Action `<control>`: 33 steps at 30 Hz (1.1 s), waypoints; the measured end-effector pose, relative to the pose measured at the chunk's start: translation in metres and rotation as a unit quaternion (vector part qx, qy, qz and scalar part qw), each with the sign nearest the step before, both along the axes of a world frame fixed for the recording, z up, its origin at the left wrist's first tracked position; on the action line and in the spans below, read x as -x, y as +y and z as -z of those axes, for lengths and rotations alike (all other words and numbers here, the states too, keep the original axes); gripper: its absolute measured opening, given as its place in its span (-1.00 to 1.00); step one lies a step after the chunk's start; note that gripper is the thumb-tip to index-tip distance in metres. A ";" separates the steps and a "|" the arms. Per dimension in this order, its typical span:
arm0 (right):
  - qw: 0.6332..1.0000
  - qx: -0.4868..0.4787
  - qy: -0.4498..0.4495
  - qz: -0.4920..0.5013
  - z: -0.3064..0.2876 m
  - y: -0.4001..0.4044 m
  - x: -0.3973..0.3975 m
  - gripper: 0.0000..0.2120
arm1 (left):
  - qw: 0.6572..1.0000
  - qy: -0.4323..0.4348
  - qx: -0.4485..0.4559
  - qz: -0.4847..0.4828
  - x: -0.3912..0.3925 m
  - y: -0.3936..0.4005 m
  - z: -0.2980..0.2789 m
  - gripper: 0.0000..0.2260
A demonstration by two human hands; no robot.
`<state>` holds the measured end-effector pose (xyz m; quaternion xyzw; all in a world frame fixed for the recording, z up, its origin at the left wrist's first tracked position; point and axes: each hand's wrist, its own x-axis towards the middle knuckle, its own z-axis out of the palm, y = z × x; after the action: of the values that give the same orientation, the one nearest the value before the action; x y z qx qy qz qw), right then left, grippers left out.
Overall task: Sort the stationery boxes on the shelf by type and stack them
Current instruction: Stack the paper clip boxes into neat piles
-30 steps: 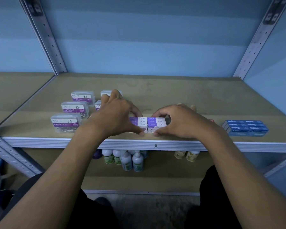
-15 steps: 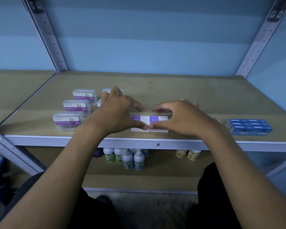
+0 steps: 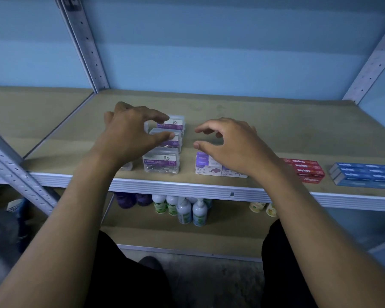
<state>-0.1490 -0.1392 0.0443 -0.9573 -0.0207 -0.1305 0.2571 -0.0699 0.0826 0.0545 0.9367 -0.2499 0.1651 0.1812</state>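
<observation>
Red staple boxes (image 3: 307,170), blue staple boxes (image 3: 365,174) and purple-and-white staple boxes (image 3: 208,166) sit grouped; clear plastic paper-clip boxes (image 3: 161,163) remain unstacked. Both the left hand (image 3: 129,134) and right hand (image 3: 233,145) hover with fingers apart, holding nothing.

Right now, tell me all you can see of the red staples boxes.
The red staples boxes look like small flat cardboard packs with white "Staples" lettering, lying in a neat stack near the shelf's front edge. They sit between the purple-and-white staples boxes and the blue boxes. The right hand hovers left of them; its wrist hides their left end.
</observation>
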 end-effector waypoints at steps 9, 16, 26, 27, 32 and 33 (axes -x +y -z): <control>1.000 -0.010 0.000 -0.026 0.008 0.025 -0.021 -0.64 | 0.998 0.018 0.000 -0.062 -0.012 0.034 0.005 -0.60; 0.999 -0.024 -0.013 -0.037 0.011 0.038 -0.035 -0.62 | 0.997 0.034 -0.003 -0.069 -0.014 0.048 0.008 -0.61; 0.997 -0.045 -0.001 -0.055 0.017 0.047 -0.050 -0.67 | 0.994 0.086 0.047 -0.055 -0.019 0.055 0.009 -0.70; 0.997 -0.050 0.002 -0.052 0.017 0.047 -0.051 -0.68 | 0.993 0.091 0.052 -0.053 -0.019 0.055 0.009 -0.72; 0.996 -0.072 0.002 -0.043 0.018 0.047 -0.054 -0.70 | 0.992 0.108 0.051 -0.029 -0.023 0.063 0.009 -0.75; 0.996 -0.075 0.002 -0.045 0.018 0.047 -0.054 -0.70 | 0.993 0.109 0.051 -0.022 -0.023 0.064 0.008 -0.75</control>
<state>-0.0946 -0.0921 0.0268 -0.9337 -0.0530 -0.1183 0.3339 -0.0467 0.1469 0.0461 0.9438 -0.1996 0.0787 0.2513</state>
